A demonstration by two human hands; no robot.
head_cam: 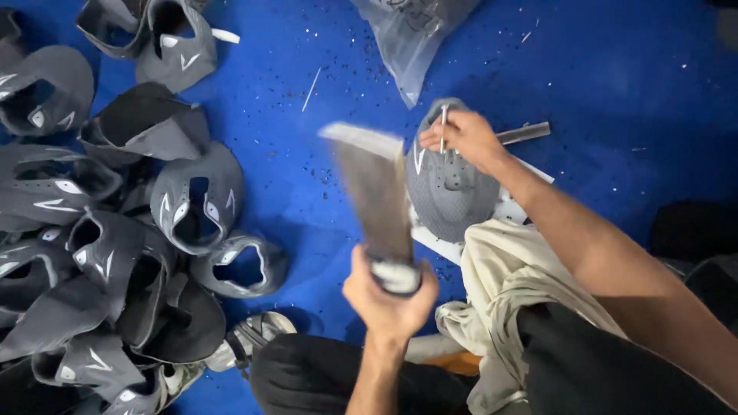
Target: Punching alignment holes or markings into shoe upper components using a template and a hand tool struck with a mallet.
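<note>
arms: both bare, no sleeves in view
hands: bare, no gloves
legs: dark black trousers (584, 369)

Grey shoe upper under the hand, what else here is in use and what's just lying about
In use:
left hand gripping a flat blurred paddle
right hand holding a thin punch on the grey shoe upper

Lying about:
pile of grey uppers
clear plastic bag
cream cloth

Left hand (388, 296) grips a blurred flat tool (373, 192); right hand (461, 134) steadies a grey shoe upper (446, 192).
</note>
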